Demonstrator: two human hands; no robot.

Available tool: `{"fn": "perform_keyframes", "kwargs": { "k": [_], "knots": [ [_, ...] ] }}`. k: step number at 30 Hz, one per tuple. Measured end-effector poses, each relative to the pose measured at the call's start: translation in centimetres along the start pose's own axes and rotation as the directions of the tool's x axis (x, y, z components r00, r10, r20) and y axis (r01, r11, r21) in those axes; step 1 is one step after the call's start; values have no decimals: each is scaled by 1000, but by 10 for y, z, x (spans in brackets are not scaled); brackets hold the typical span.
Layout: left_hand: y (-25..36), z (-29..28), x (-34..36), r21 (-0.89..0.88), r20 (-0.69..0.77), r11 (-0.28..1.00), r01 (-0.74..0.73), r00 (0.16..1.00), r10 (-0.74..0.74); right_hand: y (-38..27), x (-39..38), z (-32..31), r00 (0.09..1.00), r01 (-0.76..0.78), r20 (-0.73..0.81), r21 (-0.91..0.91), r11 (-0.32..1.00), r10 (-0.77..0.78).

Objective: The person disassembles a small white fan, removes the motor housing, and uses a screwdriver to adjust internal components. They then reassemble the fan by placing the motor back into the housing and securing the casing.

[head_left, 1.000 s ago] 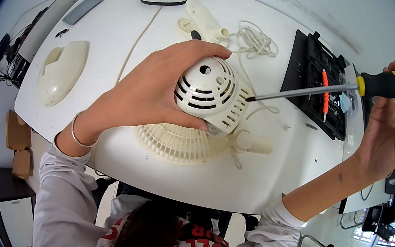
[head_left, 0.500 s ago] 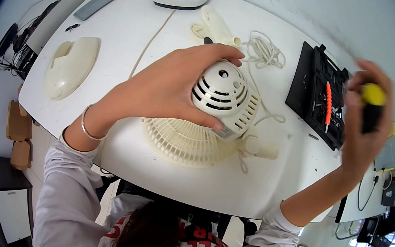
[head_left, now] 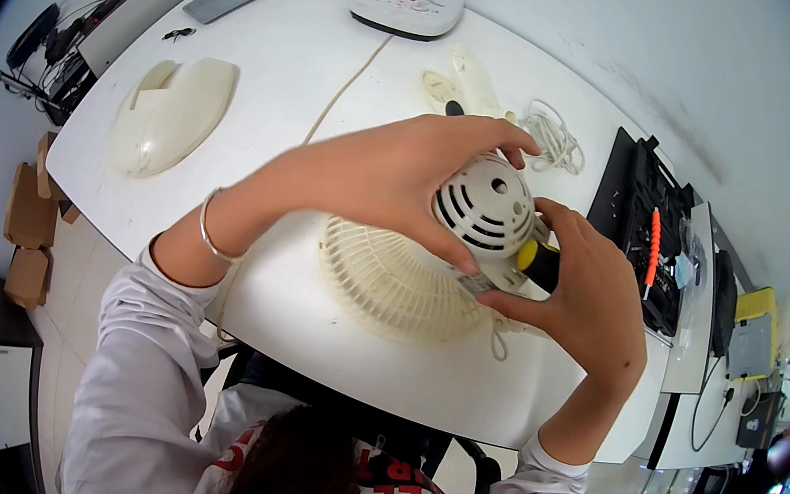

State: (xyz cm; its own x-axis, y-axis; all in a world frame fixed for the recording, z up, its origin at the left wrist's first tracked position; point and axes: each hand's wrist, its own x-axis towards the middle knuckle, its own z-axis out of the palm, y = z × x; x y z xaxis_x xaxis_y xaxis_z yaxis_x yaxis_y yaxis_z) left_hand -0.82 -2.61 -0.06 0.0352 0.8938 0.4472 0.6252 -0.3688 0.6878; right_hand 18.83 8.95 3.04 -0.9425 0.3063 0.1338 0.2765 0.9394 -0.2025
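Observation:
The slotted, cream-coloured motor housing (head_left: 483,209) of an electric fan is between my hands, above the table. My left hand (head_left: 415,174) grips it from the left, thumb below and fingers over the top. My right hand (head_left: 597,286) is closed round a screwdriver (head_left: 538,264) with a yellow and black handle. Its fingers and thumb also reach the housing's right side. Where the screwdriver's shaft lies, I cannot make out. Under the housing the round fan grille (head_left: 390,282) rests on the table, partly covered by my left hand.
Left of the grille lies a cream fan base shell (head_left: 170,119). Behind my hands are a cream tube-shaped part (head_left: 472,76) and a coiled white cable (head_left: 554,138). An open black tool case (head_left: 639,201) with an orange-handled tool (head_left: 653,248) is at the right. A white lidded appliance (head_left: 407,6) stands far back.
My right hand has come left from beside the tool case to the housing, carrying the screwdriver. My left hand keeps its hold. The whole view has shifted a little.

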Motion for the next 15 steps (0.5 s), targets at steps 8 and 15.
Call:
{"fn": "perform_keyframes", "kwargs": {
  "k": [8,15],
  "knots": [
    [-9,-40,-12,294,308,934,202,905,-293,-1,2,-12,993,85,-84,64,994,-80],
    [-5,-41,-11,319,321,907,274,870,-375,0,6,-9,989,89,-129,133,987,-71]
  ]
}}
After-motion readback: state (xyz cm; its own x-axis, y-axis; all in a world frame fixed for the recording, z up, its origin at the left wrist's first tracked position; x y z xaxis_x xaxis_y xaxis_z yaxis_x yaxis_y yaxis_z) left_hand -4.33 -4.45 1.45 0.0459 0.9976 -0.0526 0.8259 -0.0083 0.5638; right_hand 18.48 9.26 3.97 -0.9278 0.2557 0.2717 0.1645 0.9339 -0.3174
